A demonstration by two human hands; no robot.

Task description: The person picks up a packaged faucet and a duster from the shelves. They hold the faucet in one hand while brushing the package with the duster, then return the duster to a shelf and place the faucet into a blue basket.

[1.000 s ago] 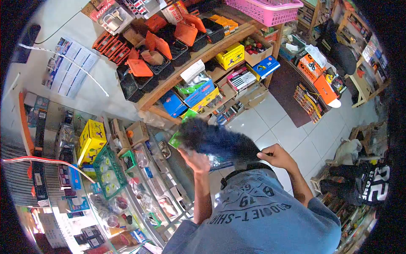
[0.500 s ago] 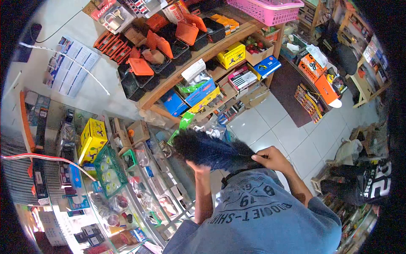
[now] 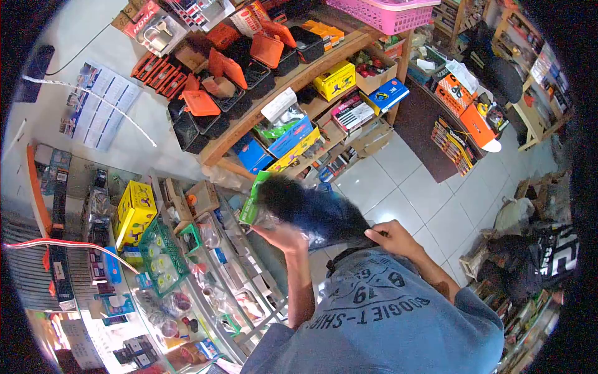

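Observation:
A fluffy dark blue and black thing, like a duster [image 3: 327, 212], is held out in front of my body, its far end blurred. My right hand [image 3: 392, 238] is closed in a pinch on its narrow end. Below its bushy part, my left hand [image 3: 283, 237] has its fingers stretched out; whether they touch the fibres is unclear. A green packet [image 3: 250, 202] lies just beyond the left fingers.
A glass display case [image 3: 215, 293] with small goods stands at the left. Ahead are wooden shelves [image 3: 293, 87] with boxes and black bins. A brown surface [image 3: 418, 134] and an orange box [image 3: 478, 128] are at the right, beside the tiled floor [image 3: 398, 193].
My left hand has moved slightly up and left, and its fingers have opened away from the fluffy thing. The bushy end has shifted and blurred. My right hand keeps its pinch.

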